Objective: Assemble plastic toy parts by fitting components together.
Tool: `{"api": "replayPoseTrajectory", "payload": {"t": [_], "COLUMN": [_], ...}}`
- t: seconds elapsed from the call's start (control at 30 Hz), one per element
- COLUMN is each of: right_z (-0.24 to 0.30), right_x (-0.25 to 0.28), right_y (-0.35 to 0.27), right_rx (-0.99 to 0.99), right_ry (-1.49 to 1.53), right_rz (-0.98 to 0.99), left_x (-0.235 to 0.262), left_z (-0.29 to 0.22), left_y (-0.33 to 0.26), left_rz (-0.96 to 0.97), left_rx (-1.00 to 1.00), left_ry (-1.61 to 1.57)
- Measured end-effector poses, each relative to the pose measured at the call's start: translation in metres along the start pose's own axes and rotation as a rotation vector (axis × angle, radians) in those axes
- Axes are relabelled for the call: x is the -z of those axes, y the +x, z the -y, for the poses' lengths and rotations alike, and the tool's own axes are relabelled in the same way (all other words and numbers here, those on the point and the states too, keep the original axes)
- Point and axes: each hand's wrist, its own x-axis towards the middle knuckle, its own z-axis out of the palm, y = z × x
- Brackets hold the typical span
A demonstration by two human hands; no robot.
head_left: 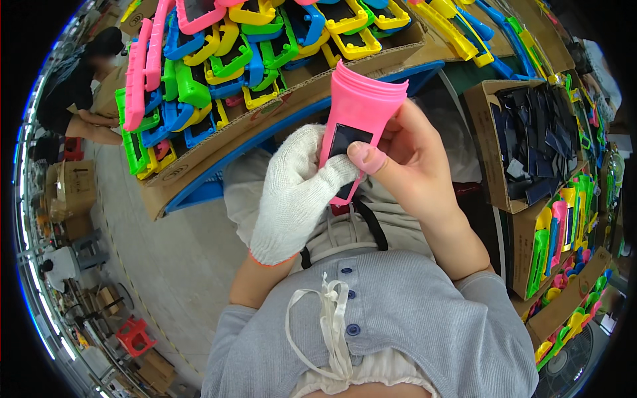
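Note:
In front of my waist I hold a pink flashlight shell (367, 99), its flared, threaded mouth tilted up and slightly to the right. A small dark rectangular panel (344, 138) lies in the flat face of its body. My left hand (288, 189), in a white knit glove, is closed around the left side and lower end of the shell. My bare right hand (418, 159) grips the right side, and its thumb, wrapped in pink tape, presses on the panel. The thumbs partly cover the panel and the lower body.
Ahead, a cardboard box (279, 106) full of pink, yellow, green and blue plastic frames rests on a blue support (192, 194). To the right stands a carton (491, 142) of dark flat panels, with boxes of coloured parts nearer. A person (79, 99) works at far left.

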Motion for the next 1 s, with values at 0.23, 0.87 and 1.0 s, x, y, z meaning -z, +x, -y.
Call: {"api": "replayPoseTrajectory", "payload": {"t": [0.23, 0.87, 1.0], "right_z": [-0.014, -0.044, -0.046], "right_x": [-0.004, -0.003, -0.001], "right_y": [0.007, -0.005, -0.006], "right_rx": [-0.047, -0.14, -0.017], "right_ry": [0.021, -0.08, -0.077], "right_rz": [-0.057, 0.175, 0.164], "left_x": [0.003, 0.014, 0.018], "left_z": [0.001, 0.005, -0.007], "left_y": [0.002, 0.001, -0.007], "left_rz": [-0.051, -0.168, -0.042], "left_rx": [0.013, -0.094, -0.174], "left_ry": [0.083, -0.096, 0.024]}}
